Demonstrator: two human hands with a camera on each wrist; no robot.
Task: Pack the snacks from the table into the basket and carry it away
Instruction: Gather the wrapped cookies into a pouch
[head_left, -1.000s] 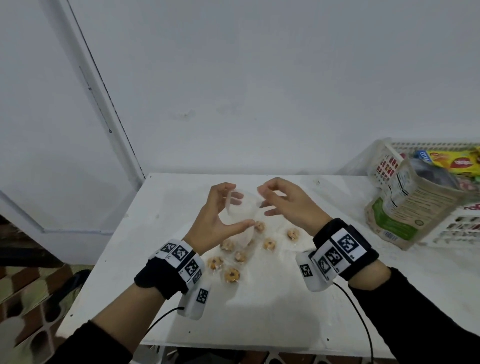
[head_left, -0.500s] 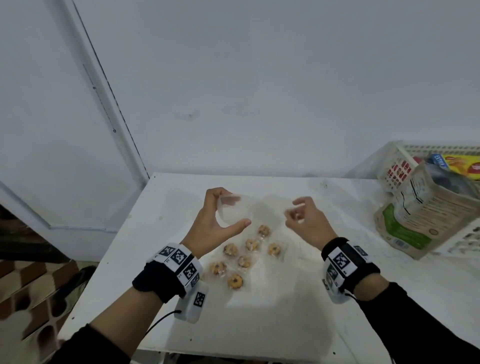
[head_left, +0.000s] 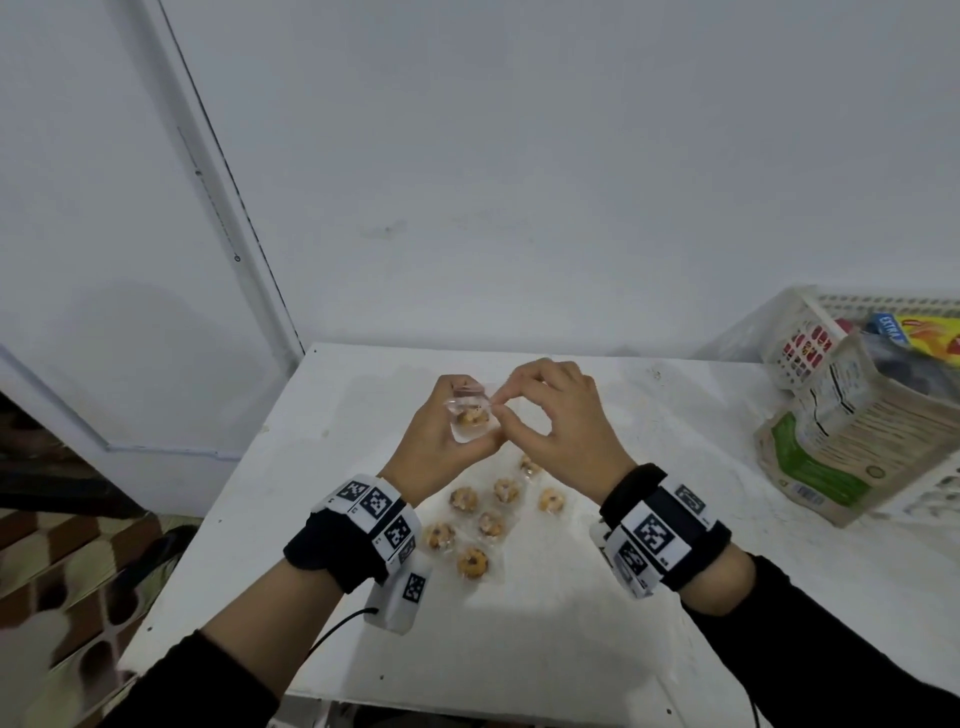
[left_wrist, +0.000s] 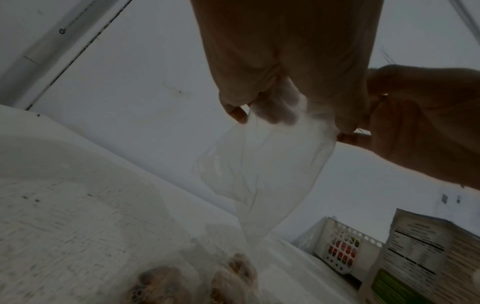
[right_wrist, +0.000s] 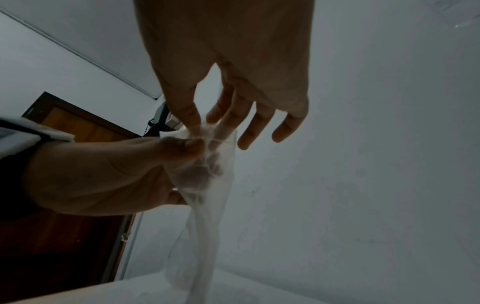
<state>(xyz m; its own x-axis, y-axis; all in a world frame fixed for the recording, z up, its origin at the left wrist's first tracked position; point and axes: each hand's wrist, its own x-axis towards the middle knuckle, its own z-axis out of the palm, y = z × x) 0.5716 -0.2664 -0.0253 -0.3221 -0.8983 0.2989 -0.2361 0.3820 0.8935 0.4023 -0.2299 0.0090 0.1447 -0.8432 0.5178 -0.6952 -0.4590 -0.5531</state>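
My left hand (head_left: 462, 410) grips the top of a clear plastic bag (head_left: 467, 423) above the white table (head_left: 571, 649). A brown cookie (head_left: 471, 415) shows through the plastic between the left fingers. My right hand (head_left: 498, 405) pinches the bag's rim with thumb and forefinger, and its other fingers are spread. In the left wrist view the bag (left_wrist: 259, 164) hangs limp down toward the table. The right wrist view shows the pinch on the bag (right_wrist: 205, 176) from below. Several wrapped cookies (head_left: 472, 561) lie on the table under my hands. The white basket (head_left: 810, 332) stands at the far right.
A green-and-beige pouch (head_left: 841, 441) leans against the basket's front. A yellow snack packet (head_left: 930, 338) lies inside the basket. The table's left edge (head_left: 218, 519) drops to a tiled floor. A white wall runs close behind the table.
My right hand swung out to the right, away from the bag, then came back to its mouth. A cookie now shows in the bag. My left hand stayed on the bag.
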